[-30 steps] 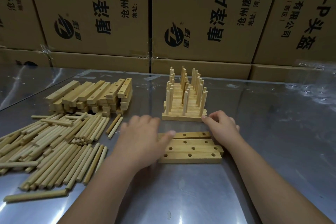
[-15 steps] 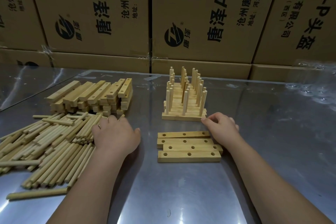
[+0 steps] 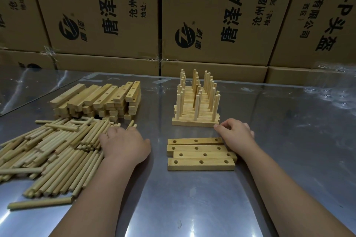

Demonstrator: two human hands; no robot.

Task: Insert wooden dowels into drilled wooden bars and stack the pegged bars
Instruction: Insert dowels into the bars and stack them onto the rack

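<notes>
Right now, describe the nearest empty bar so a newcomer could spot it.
On the steel table, four flat drilled bars lie in front of the pegged stack. Yours is the row's closest bar, the only one showing its whole front face.

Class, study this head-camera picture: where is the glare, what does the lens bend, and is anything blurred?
Head view: white glare streaks on the metal table near the bottom edge. Head view: the cartons lean outward at the sides, a wide-angle effect. Head view: the left hand, right hand and dowels look sharp, no clear motion blur.
</notes>
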